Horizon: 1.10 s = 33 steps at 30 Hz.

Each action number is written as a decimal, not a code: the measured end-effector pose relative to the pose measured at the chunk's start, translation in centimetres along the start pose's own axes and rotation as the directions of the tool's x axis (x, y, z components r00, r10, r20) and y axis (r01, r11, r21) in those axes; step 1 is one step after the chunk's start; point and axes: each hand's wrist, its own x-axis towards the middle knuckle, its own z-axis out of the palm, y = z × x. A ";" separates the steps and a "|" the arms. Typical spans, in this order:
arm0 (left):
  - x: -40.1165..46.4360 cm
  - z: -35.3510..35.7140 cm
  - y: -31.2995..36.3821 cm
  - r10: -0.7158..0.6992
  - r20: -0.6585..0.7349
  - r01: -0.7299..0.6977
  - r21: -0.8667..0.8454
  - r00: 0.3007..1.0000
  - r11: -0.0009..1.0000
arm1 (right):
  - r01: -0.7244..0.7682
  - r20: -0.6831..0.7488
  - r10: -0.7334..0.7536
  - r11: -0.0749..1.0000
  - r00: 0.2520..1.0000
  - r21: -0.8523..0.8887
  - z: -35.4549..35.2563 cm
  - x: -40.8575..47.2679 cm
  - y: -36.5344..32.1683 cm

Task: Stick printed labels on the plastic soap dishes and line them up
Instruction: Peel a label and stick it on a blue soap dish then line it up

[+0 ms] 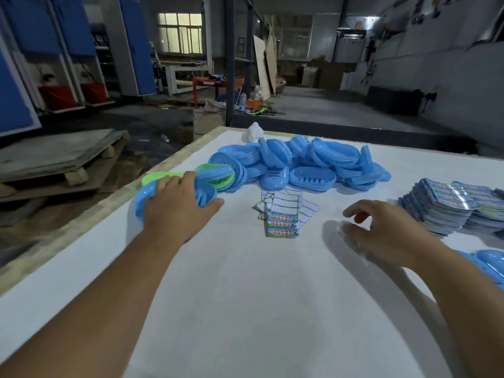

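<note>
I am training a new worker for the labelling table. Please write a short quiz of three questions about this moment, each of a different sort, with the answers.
1. True or false: the right hand holds a label.
2. Which hand rests on a blue soap dish at the table's left edge? A) left B) right C) both
3. Fill in: the fanned labels lie just in front of the ______ of blue soap dishes.

Key:
1. False; its fingers are loosely curled over the table, holding nothing.
2. A; the left hand lies over it.
3. Pile.
</note>
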 end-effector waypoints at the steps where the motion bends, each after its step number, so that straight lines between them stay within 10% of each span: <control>1: 0.0 0.3 0.5 0.023 -0.015 -0.024 -0.039 1.000 0.999 | 0.001 0.004 -0.001 1.000 1.000 0.005 0.0 0.0 0.0; 11: 0.8 2.4 5.0 0.270 -0.148 -0.241 0.190 0.951 0.952 | -0.004 0.014 0.003 0.999 1.000 0.038 0.1 0.1 0.0; 17: 0.8 1.4 7.9 0.214 -0.370 -0.313 -0.234 0.904 0.920 | 0.053 -0.112 -0.039 0.991 0.993 0.120 0.2 0.1 -0.5; 23: -1.1 0.6 14.2 0.056 -0.103 -0.117 -0.891 0.993 0.438 | 0.245 -0.192 -0.170 0.834 0.967 0.494 0.1 -0.6 -1.8; 27: -2.0 1.9 17.6 0.161 0.324 0.308 -0.945 0.932 0.113 | 0.267 -0.166 -0.210 0.726 0.964 0.633 0.0 -0.8 -2.3; 33: -3.0 2.4 18.2 0.176 0.456 0.480 -0.867 0.873 -0.132 | 0.294 -0.182 -0.234 0.826 0.955 0.480 0.0 -0.6 -1.8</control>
